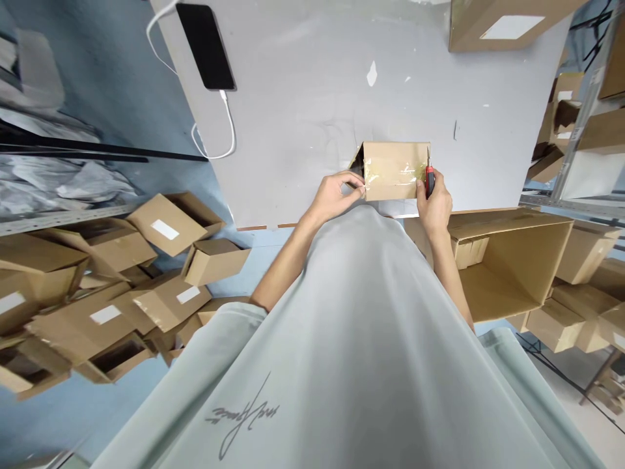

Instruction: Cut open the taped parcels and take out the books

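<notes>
A small brown cardboard box with shiny clear tape across it lies at the near edge of the grey table, against my shirt. Its left end gapes open and shows a dark inside. My left hand is at that end, thumb and fingers pinched on the box's near left edge. My right hand is closed around a red-and-black utility knife, its thin metal tip pointing away from me. The right thumb rests against the box's right side.
A black phone with a white cable lies at the table's far left. Another carton stands at the back right. A large open carton sits below the table's right edge. Several cartons are piled at left.
</notes>
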### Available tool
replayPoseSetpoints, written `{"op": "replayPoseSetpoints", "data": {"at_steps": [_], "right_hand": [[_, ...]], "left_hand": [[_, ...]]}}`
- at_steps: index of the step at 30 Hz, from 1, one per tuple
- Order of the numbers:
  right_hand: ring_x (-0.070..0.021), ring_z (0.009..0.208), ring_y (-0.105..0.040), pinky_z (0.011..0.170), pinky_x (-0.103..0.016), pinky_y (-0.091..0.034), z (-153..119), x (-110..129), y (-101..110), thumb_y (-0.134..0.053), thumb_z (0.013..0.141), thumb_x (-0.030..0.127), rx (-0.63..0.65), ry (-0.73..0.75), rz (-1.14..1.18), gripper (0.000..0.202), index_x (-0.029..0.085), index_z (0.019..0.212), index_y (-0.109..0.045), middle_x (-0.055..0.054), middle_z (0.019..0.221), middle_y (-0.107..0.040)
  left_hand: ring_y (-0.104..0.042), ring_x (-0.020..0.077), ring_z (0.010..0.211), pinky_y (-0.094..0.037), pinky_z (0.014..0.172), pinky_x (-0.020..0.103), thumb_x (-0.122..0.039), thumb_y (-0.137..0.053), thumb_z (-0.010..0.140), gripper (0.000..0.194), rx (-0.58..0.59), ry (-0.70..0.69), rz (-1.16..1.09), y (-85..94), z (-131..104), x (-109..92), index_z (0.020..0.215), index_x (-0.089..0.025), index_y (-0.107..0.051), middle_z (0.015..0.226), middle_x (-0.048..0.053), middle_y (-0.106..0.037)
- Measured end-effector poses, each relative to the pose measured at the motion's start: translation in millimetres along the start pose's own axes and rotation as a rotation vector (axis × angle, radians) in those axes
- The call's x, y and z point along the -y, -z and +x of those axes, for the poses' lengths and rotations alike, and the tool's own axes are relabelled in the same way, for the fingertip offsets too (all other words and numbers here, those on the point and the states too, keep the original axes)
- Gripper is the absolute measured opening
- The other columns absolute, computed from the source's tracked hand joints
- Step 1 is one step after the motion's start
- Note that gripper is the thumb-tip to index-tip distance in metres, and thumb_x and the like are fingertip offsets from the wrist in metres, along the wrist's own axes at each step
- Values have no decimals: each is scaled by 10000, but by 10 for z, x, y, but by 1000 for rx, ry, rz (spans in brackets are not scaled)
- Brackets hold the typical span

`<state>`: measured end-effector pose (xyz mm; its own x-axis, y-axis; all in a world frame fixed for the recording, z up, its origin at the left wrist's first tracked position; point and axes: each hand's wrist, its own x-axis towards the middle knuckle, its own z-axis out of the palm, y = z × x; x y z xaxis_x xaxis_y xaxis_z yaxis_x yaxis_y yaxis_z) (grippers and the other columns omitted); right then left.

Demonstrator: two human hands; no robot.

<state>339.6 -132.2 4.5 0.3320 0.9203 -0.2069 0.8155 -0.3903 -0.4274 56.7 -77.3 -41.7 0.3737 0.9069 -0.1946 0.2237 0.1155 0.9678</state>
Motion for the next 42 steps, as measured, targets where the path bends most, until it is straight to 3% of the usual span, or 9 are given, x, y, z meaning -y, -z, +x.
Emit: {"op": "replayPoseSetpoints", "data": {"at_steps": [4,8,12,15,19,22,30,36,42], "right_hand": [[-357,1167,-786,1019,-523,-624,-13,-37,-30,-428,1175,671,-31,12,4,569,277,1547,-602,-175,1305,-807],[-290,947,-794,903,-457,-644,-72,-142,5,-400,1184,687,-28,-36,118,612,262,1598,-548,-106,1125,-808],[-236,767,-762,790,-397,-640,-215,-197,113,-344,1199,681,-31,-110,192,626,267,1639,-508,-58,1029,-796],[-236,782,-776,812,-394,-651,-322,-154,223,-368,1201,652,9,-110,213,588,281,1619,-551,-58,1023,-826],[-282,985,-835,954,-441,-659,-370,-57,325,-412,1199,590,40,-65,184,561,283,1642,-568,-71,1056,-875],[-299,1061,-851,997,-443,-653,-340,-8,322,-391,1208,530,75,-56,150,572,265,1688,-552,-85,1095,-894],[-327,1109,-857,1041,-455,-657,-234,150,268,-350,1224,408,199,-127,-20,606,230,1791,-472,-116,1235,-898],[-355,1079,-861,985,-446,-662,-190,582,382,-390,1211,278,299,-252,-283,619,118,1808,-405,-197,1182,-884],[-348,1192,-850,1001,-410,-661,-45,920,512,-389,1179,146,364,-271,-391,606,34,1774,-411,-286,1283,-844]], "left_hand": [[-817,287,1123,-648,1078,477,-413,-765,953,182,8,-3,-7,0,12,40,874,-249,-752,1098,78,-867],[-829,301,1072,-655,1022,465,-520,-810,951,296,9,26,12,91,-42,58,1101,-266,-806,1120,73,-882],[-809,343,1081,-617,1079,532,-531,-830,978,273,-74,-51,184,87,-91,-132,1145,-317,-811,1073,59,-858],[-741,403,1259,-515,1232,636,-587,-815,1004,300,-112,-183,266,-177,66,-366,1146,-323,-808,1201,88,-826],[-509,527,1615,-278,1408,764,-705,-945,848,723,79,-344,253,-706,516,-499,1398,-274,-757,1596,139,-679],[-324,549,1749,-124,1458,782,-719,-939,855,904,174,-384,345,-913,743,-449,1567,-236,-664,1798,176,-509],[-221,532,1802,-112,1466,791,-696,-985,833,949,242,-368,600,-786,751,-415,1624,-308,-631,1910,158,-370],[-238,504,1806,-106,1459,810,-671,-876,954,762,260,-372,580,-778,743,-411,1587,-305,-661,1920,142,-358],[-262,496,1801,-95,1457,812,-642,-883,934,782,257,-380,547,-770,714,-340,1593,-292,-647,1925,148,-342]]}}
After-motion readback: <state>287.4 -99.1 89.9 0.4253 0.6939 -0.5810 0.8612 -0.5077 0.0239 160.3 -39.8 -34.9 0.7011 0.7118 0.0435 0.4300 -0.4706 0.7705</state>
